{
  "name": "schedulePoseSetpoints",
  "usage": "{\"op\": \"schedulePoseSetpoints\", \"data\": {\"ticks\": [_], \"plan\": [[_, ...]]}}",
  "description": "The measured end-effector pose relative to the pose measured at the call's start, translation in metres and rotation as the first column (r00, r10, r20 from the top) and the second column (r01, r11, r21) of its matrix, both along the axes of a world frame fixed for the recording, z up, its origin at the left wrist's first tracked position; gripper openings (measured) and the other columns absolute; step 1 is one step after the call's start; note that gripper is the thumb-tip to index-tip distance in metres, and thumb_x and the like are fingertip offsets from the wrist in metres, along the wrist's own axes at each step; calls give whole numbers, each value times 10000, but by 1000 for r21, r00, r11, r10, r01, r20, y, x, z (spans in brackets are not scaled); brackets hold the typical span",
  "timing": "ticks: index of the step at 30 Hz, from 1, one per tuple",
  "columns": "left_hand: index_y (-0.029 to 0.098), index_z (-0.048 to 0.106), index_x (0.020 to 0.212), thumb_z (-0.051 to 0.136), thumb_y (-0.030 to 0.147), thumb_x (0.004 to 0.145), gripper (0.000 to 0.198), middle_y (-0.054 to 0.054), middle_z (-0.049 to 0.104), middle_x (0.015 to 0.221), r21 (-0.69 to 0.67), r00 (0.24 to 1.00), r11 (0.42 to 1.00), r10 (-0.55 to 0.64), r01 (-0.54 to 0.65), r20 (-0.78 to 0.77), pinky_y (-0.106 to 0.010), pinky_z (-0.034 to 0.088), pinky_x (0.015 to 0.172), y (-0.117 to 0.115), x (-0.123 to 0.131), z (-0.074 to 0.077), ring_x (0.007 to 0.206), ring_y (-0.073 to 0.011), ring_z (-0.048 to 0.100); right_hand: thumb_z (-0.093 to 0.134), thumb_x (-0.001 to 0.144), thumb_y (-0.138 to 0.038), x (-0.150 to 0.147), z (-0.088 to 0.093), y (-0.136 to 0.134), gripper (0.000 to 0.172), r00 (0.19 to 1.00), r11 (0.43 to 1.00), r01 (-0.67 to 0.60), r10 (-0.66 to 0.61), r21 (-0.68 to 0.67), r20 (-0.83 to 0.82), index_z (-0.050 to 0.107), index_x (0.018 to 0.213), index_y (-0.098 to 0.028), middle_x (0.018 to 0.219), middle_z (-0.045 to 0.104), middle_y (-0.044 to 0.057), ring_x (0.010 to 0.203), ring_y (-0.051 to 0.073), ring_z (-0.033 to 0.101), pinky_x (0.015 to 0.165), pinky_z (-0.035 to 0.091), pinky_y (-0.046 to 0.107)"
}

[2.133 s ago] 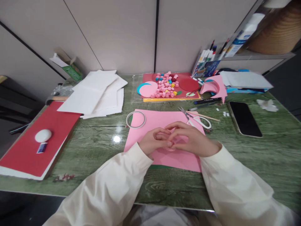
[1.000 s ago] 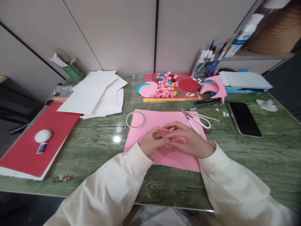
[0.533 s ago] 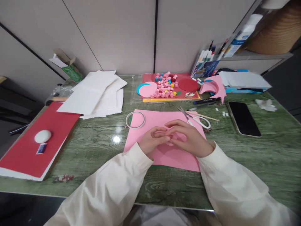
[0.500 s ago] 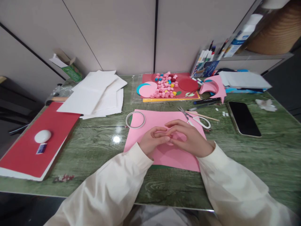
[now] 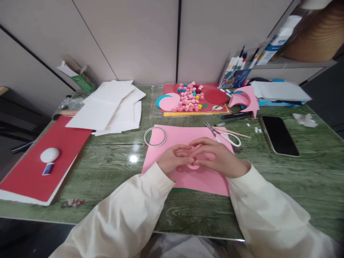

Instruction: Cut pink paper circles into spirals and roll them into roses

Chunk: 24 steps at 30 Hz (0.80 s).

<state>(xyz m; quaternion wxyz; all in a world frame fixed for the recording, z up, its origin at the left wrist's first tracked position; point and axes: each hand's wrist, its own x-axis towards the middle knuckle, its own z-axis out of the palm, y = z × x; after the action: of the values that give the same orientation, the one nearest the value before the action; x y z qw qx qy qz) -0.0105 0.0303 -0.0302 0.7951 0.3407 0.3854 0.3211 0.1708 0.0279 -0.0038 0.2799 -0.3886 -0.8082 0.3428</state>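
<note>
My left hand (image 5: 172, 160) and my right hand (image 5: 217, 158) meet over a pink paper sheet (image 5: 174, 138) on the green table. Their fingertips pinch a small curled pink paper piece (image 5: 194, 165) between them. Both hands have bent, closed fingers. Most of the piece is hidden by my fingers. White-handled scissors (image 5: 224, 136) lie just beyond my right hand on the sheet's corner.
A tape ring (image 5: 155, 136) lies at the sheet's far left corner. A red tray (image 5: 215, 107) with several small paper flowers (image 5: 189, 98) sits behind. A black phone (image 5: 280, 135) lies right, white papers (image 5: 110, 105) and a red board (image 5: 40, 168) lie left.
My fingers have shifted slightly around the pink piece, which now shows a little lower below them. Everything else on the table stays put.
</note>
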Motion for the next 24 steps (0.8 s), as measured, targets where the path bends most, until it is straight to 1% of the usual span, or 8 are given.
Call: {"op": "schedulePoseSetpoints", "data": {"ticks": [2, 5, 9, 12, 14, 19, 24], "plan": [[146, 533, 926, 737, 159, 536, 440, -32, 677, 678, 3, 998, 999, -54, 54, -30, -285, 455, 646, 2, -2, 1, 619, -150, 636, 638, 713, -252, 2, 0, 1, 157, 999, 1000, -29, 29, 2, -15, 651, 869, -251, 1074, 540, 53, 1023, 192, 503, 879, 426, 355], [132, 534, 914, 737, 136, 526, 438, -32, 676, 670, 5, 994, 994, -107, 107, 7, -284, 462, 653, 3, -3, 2, 617, -146, 637, 626, 729, -267, 1, 2, 1, 173, 997, 997, -76, 76, 6, -1, 653, 899, -257, 1084, 544, 56, 1031, 190, 499, 883, 424, 357], [128, 533, 959, 741, 139, 516, 489, -20, 673, 656, 22, 991, 992, -129, 128, 31, -302, 469, 683, 2, 0, 5, 605, -144, 636, 617, 738, -252, 1, 4, 1, 141, 992, 993, -117, 117, 6, 36, 649, 875, -243, 1105, 538, 59, 1051, 190, 484, 898, 412, 370], [133, 534, 932, 736, 169, 534, 448, -34, 680, 697, 41, 995, 994, -101, 100, 19, -333, 469, 709, 1, 1, 6, 642, -168, 645, 616, 734, -234, 0, 5, 1, 114, 995, 995, -99, 99, 5, 34, 633, 847, -233, 1103, 534, 59, 1049, 188, 486, 900, 413, 375], [133, 537, 889, 730, 178, 547, 395, -35, 680, 702, 47, 997, 997, -69, 68, 18, -341, 465, 723, 0, 2, 5, 647, -168, 644, 622, 723, -230, 0, 5, 1, 104, 997, 998, -67, 67, 8, 31, 621, 827, -227, 1091, 535, 60, 1040, 189, 493, 890, 420, 375], [132, 538, 878, 723, 135, 550, 376, -34, 680, 738, 24, 996, 1000, 1, -3, 90, -332, 451, 768, -2, 5, 3, 721, -154, 638, 617, 714, -207, -1, 4, 0, 74, 1000, 999, -1, 1, 40, 18, 591, 782, -215, 1066, 539, 65, 1024, 188, 501, 872, 425, 366], [106, 536, 883, 712, 121, 557, 371, -65, 679, 773, -2, 988, 998, 60, -60, 140, -341, 436, 803, -7, 9, 1, 782, -167, 633, 606, 702, -162, -3, 2, 0, 78, 1000, 999, 11, -11, 36, 22, 548, 730, -206, 1028, 557, 50, 995, 178, 510, 848, 431, 351]]}}
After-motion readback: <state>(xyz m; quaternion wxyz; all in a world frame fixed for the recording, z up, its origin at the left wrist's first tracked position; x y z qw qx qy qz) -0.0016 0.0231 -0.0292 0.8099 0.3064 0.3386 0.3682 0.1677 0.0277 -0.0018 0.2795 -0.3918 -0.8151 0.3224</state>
